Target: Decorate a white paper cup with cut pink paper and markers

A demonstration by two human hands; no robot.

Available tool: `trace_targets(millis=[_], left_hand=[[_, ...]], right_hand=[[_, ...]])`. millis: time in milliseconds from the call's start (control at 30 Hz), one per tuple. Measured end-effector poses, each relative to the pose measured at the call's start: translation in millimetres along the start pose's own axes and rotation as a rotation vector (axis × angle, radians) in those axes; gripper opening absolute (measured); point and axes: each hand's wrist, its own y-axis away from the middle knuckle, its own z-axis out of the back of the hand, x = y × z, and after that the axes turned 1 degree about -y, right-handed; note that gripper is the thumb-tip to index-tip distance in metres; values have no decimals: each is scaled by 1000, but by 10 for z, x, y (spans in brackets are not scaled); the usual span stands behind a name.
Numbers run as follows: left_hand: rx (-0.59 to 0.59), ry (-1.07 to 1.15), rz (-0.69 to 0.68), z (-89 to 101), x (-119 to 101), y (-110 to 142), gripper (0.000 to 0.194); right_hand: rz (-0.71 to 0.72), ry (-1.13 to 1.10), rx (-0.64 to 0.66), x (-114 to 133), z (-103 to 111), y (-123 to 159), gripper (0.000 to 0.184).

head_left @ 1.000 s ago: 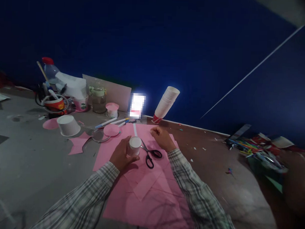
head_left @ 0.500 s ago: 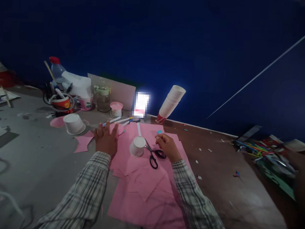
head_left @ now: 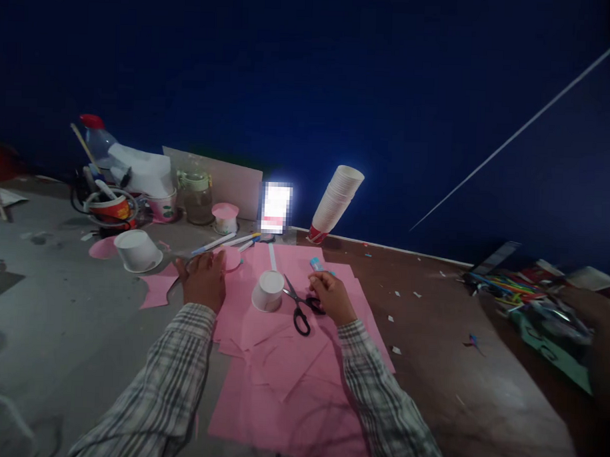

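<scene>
No readable text or labels anywhere

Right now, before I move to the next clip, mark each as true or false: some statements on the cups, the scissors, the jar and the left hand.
1. The white cup nearest the scissors is upside down. True.
2. The scissors' blades are closed. False: they are spread apart.
3. The tall stack of paper cups is tilted. True.
4. The left hand grips the white cup nearest the scissors. False: it is palm down to the left of that cup, apart from it.
5. The glass jar is right of the pink-topped cup. False: it is to its left.
</scene>
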Motion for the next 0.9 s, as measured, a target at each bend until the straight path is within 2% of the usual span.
trace_targets(millis=[267,433,700,833,900], left_hand=[[25,-99,23,-6,-92,-48,60],[48,-79,11,-34,-119,-118,53],[-143,170,-10,-54,-23,-140,41],[-297,338,50,138,-50,-173,42],[-400,643,165,290,-135,-154,34]], right_hand=[[35,20,13,-66,-14,-9,27],[54,22,23,-119,-36,-29,26],[80,7,3,-121,-12,-17,24],[100,-19,-47,-29,30,9,25],[106,-39,-64,54,51,45,27]])
